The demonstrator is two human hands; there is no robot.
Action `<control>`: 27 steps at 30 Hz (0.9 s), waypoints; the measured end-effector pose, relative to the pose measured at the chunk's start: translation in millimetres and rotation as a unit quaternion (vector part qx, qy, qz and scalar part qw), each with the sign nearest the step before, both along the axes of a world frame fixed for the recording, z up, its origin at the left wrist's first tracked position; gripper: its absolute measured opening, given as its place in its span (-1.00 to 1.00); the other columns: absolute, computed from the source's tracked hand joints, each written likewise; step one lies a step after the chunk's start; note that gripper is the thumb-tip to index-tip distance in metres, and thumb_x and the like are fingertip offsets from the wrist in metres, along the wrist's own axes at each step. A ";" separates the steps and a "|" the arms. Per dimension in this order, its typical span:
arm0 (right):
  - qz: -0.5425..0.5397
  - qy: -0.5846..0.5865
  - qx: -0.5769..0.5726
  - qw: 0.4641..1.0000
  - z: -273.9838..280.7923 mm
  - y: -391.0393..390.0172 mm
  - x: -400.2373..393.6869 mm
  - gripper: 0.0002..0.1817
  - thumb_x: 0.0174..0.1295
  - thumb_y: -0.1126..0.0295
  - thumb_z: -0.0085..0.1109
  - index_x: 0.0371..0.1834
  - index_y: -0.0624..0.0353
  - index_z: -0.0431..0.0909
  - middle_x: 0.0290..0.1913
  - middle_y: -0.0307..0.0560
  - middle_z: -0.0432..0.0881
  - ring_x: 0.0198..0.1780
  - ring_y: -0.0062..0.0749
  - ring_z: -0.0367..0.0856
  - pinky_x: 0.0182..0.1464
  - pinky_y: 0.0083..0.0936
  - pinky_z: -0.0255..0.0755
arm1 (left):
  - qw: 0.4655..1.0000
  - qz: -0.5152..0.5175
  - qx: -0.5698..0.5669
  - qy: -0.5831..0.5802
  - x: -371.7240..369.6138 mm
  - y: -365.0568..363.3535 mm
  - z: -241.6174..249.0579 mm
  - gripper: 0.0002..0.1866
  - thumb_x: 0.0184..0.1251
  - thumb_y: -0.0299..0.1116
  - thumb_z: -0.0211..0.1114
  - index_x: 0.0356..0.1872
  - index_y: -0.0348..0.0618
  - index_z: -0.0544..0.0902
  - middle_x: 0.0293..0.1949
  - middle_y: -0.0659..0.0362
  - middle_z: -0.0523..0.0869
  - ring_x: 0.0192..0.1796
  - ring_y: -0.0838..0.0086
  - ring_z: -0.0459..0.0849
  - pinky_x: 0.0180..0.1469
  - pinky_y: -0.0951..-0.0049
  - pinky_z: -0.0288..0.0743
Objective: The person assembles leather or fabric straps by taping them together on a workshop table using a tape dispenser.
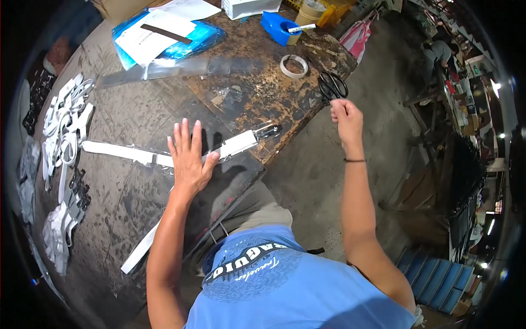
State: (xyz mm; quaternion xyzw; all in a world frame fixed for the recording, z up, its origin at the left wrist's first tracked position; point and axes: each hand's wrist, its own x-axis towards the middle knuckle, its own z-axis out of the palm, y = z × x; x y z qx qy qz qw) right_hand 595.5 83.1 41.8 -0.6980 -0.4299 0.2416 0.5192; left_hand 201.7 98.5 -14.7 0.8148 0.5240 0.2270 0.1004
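Note:
My left hand (189, 159) lies flat with fingers spread over a white strap (118, 151) in a clear plastic sleeve on the table. To the right of that hand the sleeved strap continues as a white folded part (238, 143) with a black buckle-like piece (268, 131) at its end. My right hand (348, 120) is closed, past the table's right edge, its fingers curled together. Just beyond its fingertips are black-handled scissors (332, 86) at the table edge. Whether the fingers touch the scissors or pinch something small is hidden.
Piled white straps (68, 120) lie at the left, with bagged straps (63, 230) below. Another white strap (141, 249) lies near my left forearm. Toward the back are a tape roll (294, 66), a blue tape dispenser (276, 30) and blue plastic packs (205, 38). A co-worker (441, 52) is far right.

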 end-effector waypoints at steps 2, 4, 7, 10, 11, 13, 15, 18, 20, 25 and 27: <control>0.019 -0.030 -0.044 0.998 -11.9 14.4 10.7 -0.73 0.36 0.26 0.21 -0.18 0.29 0.66 -0.38 -0.23 0.66 -0.35 -0.60 0.58 -0.27 -0.59 0.45 | 0.999 0.004 0.022 -0.040 17.2 -5.5 24.2 -0.30 0.46 0.04 0.13 0.48 -0.16 0.29 0.51 -0.18 0.17 0.56 -0.04 0.10 0.54 -0.06 -0.11; 0.043 -0.057 -0.085 0.994 -21.2 27.3 11.7 -0.68 0.34 0.18 0.23 -0.22 0.29 0.66 -0.38 -0.17 0.68 -0.34 -0.52 0.61 -0.27 -0.52 0.45 | 0.967 -0.041 -0.080 -0.237 36.7 -10.3 33.7 -0.45 0.42 -0.14 0.25 0.33 -0.20 0.47 0.40 -0.18 0.34 0.44 -0.05 0.32 0.46 0.05 0.17; 0.031 -0.195 -0.199 0.960 -17.0 39.0 -10.7 -0.45 0.20 -0.13 0.26 -0.35 0.27 0.59 -0.34 0.12 0.70 -0.22 0.03 0.66 -0.11 -0.20 0.47 | 0.961 -0.102 -0.102 -0.235 76.6 -24.5 53.6 -0.62 0.36 -0.25 0.35 0.10 -0.25 0.63 0.20 -0.07 0.52 0.07 0.16 0.66 0.08 0.28 0.58; 0.062 -0.210 -0.232 0.948 -32.2 46.6 -9.9 -0.48 0.22 -0.08 0.29 -0.44 0.24 0.51 -0.50 -0.13 0.52 -0.42 -0.33 0.50 -0.29 -0.27 0.39 | 0.927 -0.105 -0.208 -0.294 109.3 -28.7 50.2 -0.68 0.35 -0.24 0.37 -0.01 -0.26 0.68 0.06 0.00 0.59 -0.14 0.31 0.68 -0.08 0.32 0.60; 0.086 -0.215 -0.233 0.944 -35.9 46.9 -7.2 -0.57 0.25 0.02 0.29 -0.43 0.20 0.51 -0.52 -0.21 0.51 -0.47 -0.44 0.48 -0.37 -0.40 0.37 | 0.927 -0.102 -0.211 -0.292 116.7 -28.0 50.0 -0.68 0.35 -0.24 0.37 -0.01 -0.26 0.68 0.06 0.00 0.59 -0.14 0.31 0.68 -0.08 0.32 0.60; 0.113 -0.091 -0.241 0.960 -42.9 45.5 0.2 -0.65 0.26 0.09 0.30 -0.42 0.15 0.52 -0.53 -0.27 0.50 -0.50 -0.53 0.45 -0.42 -0.50 0.34 | 0.899 -0.102 -0.275 -0.325 132.3 -21.2 51.7 -0.68 0.42 -0.22 0.29 -0.02 -0.30 0.67 -0.01 0.03 0.59 -0.17 0.38 0.68 -0.15 0.45 0.59; 0.138 0.032 -0.246 0.959 -40.9 44.0 6.8 -0.73 0.27 0.17 0.30 -0.40 0.11 0.53 -0.54 -0.34 0.48 -0.53 -0.62 0.42 -0.46 -0.59 0.31 | 0.886 -0.087 -0.303 -0.339 150.5 -16.6 50.9 -0.66 0.44 -0.20 0.26 -0.01 -0.30 0.66 -0.04 0.05 0.60 -0.20 0.41 0.66 -0.19 0.46 0.58; 0.157 0.183 -0.257 0.936 -23.9 41.6 11.2 -0.84 0.25 0.28 0.31 -0.30 0.12 0.59 -0.55 -0.43 0.45 -0.55 -0.73 0.38 -0.50 -0.65 0.31 | 0.849 -0.053 -0.375 -0.368 183.7 -4.7 43.6 -0.54 0.51 -0.07 0.18 0.07 -0.33 0.61 -0.11 0.11 0.60 -0.28 0.45 0.63 -0.32 0.48 0.54; 0.176 0.273 -0.239 0.915 -21.8 42.7 15.8 -0.86 0.26 0.32 0.29 -0.25 0.12 0.59 -0.57 -0.46 0.42 -0.59 -0.77 0.31 -0.56 -0.72 0.24 | 0.678 0.022 -0.544 -0.494 207.8 4.5 49.7 -0.44 0.52 0.04 0.13 0.17 -0.34 0.53 -0.09 0.11 0.60 -0.34 0.46 0.62 -0.39 0.49 0.53; 0.183 0.297 -0.218 0.912 -20.8 42.5 13.7 -0.91 0.35 0.38 0.18 -0.23 0.14 0.59 -0.55 -0.44 0.47 -0.63 -0.79 0.31 -0.61 -0.72 0.21 | 0.580 0.072 -0.589 -0.558 246.4 24.9 35.1 -0.55 0.52 0.03 0.14 -0.03 -0.24 0.58 -0.21 0.16 0.65 -0.48 0.55 0.55 -0.53 0.56 0.38; 0.181 0.309 -0.221 0.907 -24.0 41.0 14.1 -0.88 0.35 0.38 0.15 -0.21 0.19 0.60 -0.52 -0.41 0.53 -0.62 -0.80 0.32 -0.60 -0.74 0.21 | 0.593 0.069 -0.587 -0.546 252.7 29.0 29.7 -0.64 0.50 -0.03 0.18 -0.15 -0.17 0.59 -0.38 0.25 0.62 -0.55 0.62 0.45 -0.59 0.59 0.23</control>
